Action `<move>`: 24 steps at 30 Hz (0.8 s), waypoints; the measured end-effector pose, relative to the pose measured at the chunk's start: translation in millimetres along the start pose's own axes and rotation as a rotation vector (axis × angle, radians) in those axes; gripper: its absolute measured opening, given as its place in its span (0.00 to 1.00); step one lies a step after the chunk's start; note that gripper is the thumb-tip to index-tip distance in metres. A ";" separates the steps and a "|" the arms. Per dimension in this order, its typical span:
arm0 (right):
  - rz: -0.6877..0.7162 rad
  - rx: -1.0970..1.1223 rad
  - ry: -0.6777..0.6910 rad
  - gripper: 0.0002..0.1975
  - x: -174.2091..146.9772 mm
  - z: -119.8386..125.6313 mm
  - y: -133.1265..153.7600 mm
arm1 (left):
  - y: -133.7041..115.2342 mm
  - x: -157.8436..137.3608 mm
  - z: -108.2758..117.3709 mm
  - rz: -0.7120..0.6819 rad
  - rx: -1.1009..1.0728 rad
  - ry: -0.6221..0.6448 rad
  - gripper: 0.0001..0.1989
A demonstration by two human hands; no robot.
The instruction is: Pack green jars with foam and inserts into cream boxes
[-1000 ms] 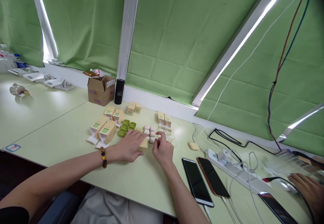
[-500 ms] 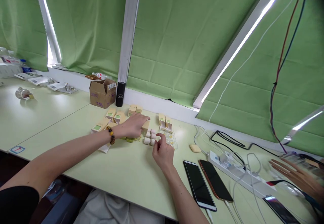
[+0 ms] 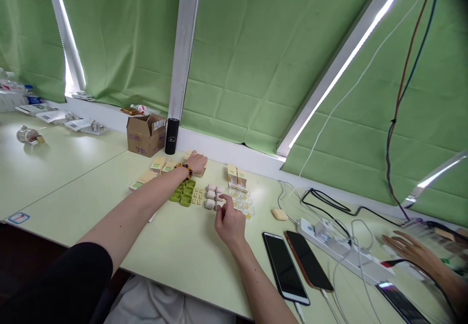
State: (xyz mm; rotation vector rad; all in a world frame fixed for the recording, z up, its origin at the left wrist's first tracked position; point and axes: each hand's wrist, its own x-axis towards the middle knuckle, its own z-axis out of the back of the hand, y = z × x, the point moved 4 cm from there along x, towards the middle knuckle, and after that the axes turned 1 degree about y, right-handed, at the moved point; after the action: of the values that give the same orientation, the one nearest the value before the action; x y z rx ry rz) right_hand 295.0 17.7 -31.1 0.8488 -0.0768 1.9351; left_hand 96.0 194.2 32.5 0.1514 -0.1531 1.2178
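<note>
My left hand [image 3: 198, 162], with a beaded bracelet at its wrist, stretches to the back of the table. Its fingers, partly hidden, are closed on a small cream box [image 3: 202, 172] beside other cream boxes. My right hand [image 3: 230, 219] lies near the front of the small parts, index finger extended and thumb apart, holding nothing visible. Its index fingertip is over pale pink rounded pieces [image 3: 210, 194], some of which it hides. Green square trays [image 3: 186, 199] and small yellowish pieces [image 3: 198, 195] stand to their left. Clear pieces with yellow centres [image 3: 247, 207] lie to their right.
Two open cream boxes [image 3: 237, 177] stand behind the clear pieces. A cardboard box [image 3: 145, 137] and a black cylinder [image 3: 171, 136] are at the back. Phones [image 3: 285, 268], a power strip [image 3: 343, 253] and cables lie right, near another person's hand [image 3: 413, 251].
My left hand has moved back and slightly left with the cream box, uncovering the green trays and yellowish pieces. My right hand stays by the pink pieces. The other person's hand has shifted slightly.
</note>
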 end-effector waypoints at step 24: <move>0.074 0.002 0.022 0.17 -4.5 -4.9 11.1 | -47.0 -49.2 -35.1 0.119 0.037 -0.008 0.26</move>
State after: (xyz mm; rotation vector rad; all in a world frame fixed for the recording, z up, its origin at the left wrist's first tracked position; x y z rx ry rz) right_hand 284.7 10.5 -34.2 0.8357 -0.0944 2.0140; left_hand 124.8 139.9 -13.3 0.1813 -0.1484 1.3394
